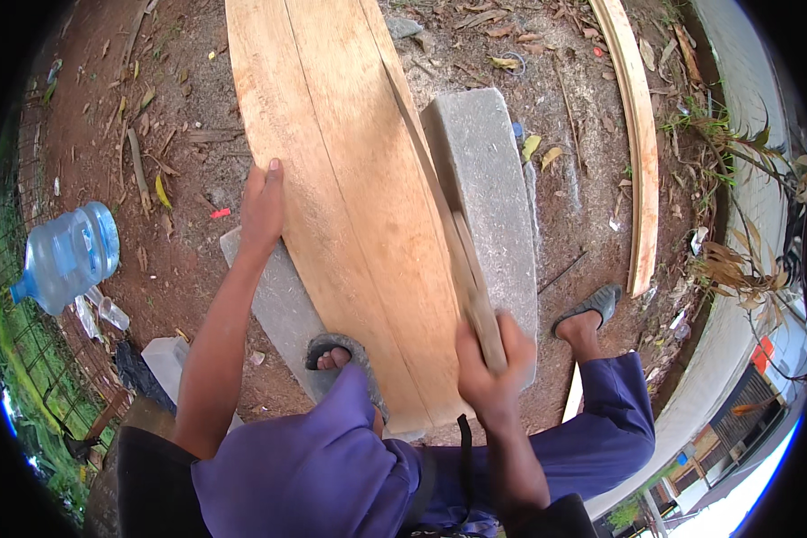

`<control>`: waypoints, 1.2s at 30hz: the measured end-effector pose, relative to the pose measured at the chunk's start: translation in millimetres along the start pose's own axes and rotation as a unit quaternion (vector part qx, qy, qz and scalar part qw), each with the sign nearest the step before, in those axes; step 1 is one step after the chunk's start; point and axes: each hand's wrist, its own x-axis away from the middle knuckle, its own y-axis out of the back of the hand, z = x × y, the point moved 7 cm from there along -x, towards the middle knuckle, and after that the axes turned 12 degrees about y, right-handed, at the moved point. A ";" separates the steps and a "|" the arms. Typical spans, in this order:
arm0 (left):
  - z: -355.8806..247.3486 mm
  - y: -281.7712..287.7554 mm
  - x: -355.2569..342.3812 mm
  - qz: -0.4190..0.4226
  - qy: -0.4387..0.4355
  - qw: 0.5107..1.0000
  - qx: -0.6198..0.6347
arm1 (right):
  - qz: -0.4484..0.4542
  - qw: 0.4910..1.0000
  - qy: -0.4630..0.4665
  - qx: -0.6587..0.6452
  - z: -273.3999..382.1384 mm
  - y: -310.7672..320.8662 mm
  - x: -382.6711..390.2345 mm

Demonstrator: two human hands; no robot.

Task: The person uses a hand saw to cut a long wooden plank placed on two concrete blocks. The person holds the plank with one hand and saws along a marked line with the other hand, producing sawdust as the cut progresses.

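Note:
A long pale wooden board (pixel 332 179) slants across concrete blocks, a thin dark line running down its length. My left hand (pixel 262 211) grips its left edge, a fingertip on the top face. At the board's right edge, my right hand (pixel 498 359) is wrapped round a narrow wooden stick or handle (pixel 475 278); its kind is not clear, and the hand is slightly blurred. One grey concrete block (pixel 489 179) lies on the right, and another grey slab (pixel 282 300) shows under the board's left side. My sandalled foot (pixel 336 354) rests against the board's lower left.
A blue water jug (pixel 67 251) lies at the left beside a wire fence (pixel 27 359). At the right, a long wooden strip (pixel 635 152) lies near a pale low wall (pixel 735 81). My other sandalled foot (pixel 592 309) stands on dirt strewn with leaves and litter.

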 end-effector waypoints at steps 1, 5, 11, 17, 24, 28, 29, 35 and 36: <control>-1.6 -4.8 -3.5 0.001 0.000 1.000 -0.006 | 0.005 0.999 0.020 0.032 2.1 17.9 26.4; 6.8 -1.2 3.0 -0.017 -0.017 1.000 0.005 | 0.002 0.997 -0.068 -0.029 -8.6 30.5 48.2; 1.0 -10.7 -8.1 -0.008 -0.041 0.999 0.004 | -0.052 0.997 -0.024 -0.050 -27.7 -63.3 -112.7; 15.6 -3.5 -11.7 -0.011 -0.023 0.999 0.036 | 0.005 1.000 -0.017 -0.020 -10.0 18.5 35.4; 6.9 -8.5 -9.9 -0.009 -0.067 0.997 0.030 | -0.023 0.991 -0.077 -0.106 -18.7 -17.6 -22.3; -10.7 -12.3 2.0 -0.002 -0.040 0.999 -0.012 | -0.050 0.995 -0.039 -0.074 -26.7 -45.0 -94.8; -12.7 -8.6 2.8 -0.002 -0.030 0.999 -0.016 | -0.048 0.996 -0.013 -0.076 -20.3 -40.6 -85.0; 5.9 -3.5 -6.7 -0.023 -0.045 0.999 -0.017 | 0.001 0.999 -0.021 -0.027 0.8 35.6 59.9; 5.2 -0.3 -5.6 -0.034 -0.052 0.998 -0.016 | 0.024 0.999 -0.034 -0.020 6.7 45.2 68.5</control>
